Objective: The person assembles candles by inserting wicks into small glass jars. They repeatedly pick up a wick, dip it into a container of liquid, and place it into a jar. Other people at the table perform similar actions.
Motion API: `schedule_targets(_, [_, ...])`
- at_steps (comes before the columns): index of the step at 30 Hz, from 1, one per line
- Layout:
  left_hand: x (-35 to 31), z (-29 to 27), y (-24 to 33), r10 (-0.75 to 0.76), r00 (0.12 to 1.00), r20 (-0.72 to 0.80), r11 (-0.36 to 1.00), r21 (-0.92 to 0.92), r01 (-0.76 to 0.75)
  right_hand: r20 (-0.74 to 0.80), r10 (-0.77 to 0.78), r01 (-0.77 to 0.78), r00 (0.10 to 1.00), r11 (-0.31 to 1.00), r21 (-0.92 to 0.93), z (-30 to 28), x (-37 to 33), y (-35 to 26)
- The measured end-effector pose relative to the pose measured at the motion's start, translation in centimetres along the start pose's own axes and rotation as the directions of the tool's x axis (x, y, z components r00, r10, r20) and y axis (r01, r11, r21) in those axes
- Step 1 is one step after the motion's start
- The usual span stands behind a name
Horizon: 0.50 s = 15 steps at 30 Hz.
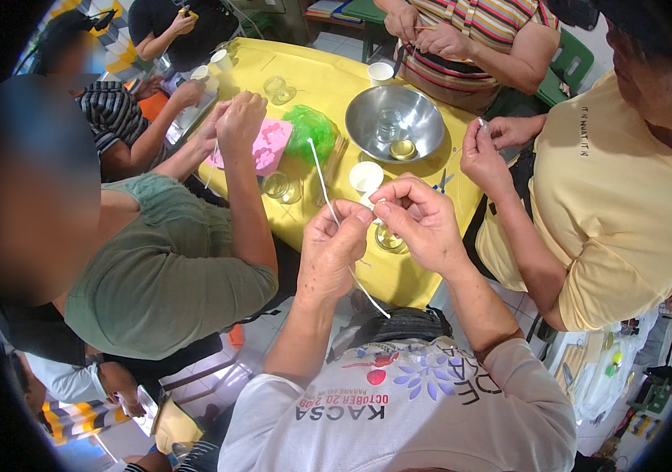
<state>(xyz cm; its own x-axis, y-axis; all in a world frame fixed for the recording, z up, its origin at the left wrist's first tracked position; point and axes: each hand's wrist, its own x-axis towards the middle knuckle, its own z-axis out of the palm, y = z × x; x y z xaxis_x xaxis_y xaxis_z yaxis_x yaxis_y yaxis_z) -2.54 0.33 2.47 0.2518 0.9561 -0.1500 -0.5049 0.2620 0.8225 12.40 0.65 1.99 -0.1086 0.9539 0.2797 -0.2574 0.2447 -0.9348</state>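
A length of white cord (pixel 323 175) runs through my left hand (pixel 331 245), one end sticking up past the fingers and the other hanging down below the wrist. The thumb and fingers of that hand are closed on it. My right hand (pixel 429 224) is pinched closed, its fingertips meeting the left ones over the table's near part. Something small and pale shows between the right fingertips, too small to make out. Just beyond them stands a white paper cup (pixel 366 175), and a glass jar (pixel 388 241) is partly hidden behind my hands.
On the yellow-covered table (pixel 304 67) are a steel bowl (pixel 358 126) with glass jars inside, blue-handled scissors (pixel 443 182), a green plastic bag (pixel 304 130), wooden sticks (pixel 332 169) and a pink mould (pixel 271 141). People work close by on both sides and across the table.
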Motion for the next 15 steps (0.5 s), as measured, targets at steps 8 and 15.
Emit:
schedule_targets(8, [-0.05,0.01,0.02,-0.018,1.0,0.007,0.99,-0.142,0.019,0.024,-0.085,0.089,0.996,0.963,-0.253,-0.68,0.35,-0.06])
schedule_targets(15, [0.03,-0.35,0.3,-0.066,0.994,0.086,0.946,-0.312,0.09,0.068,-0.078,0.099,0.995,0.908,-0.406,-0.79,0.08,-0.64])
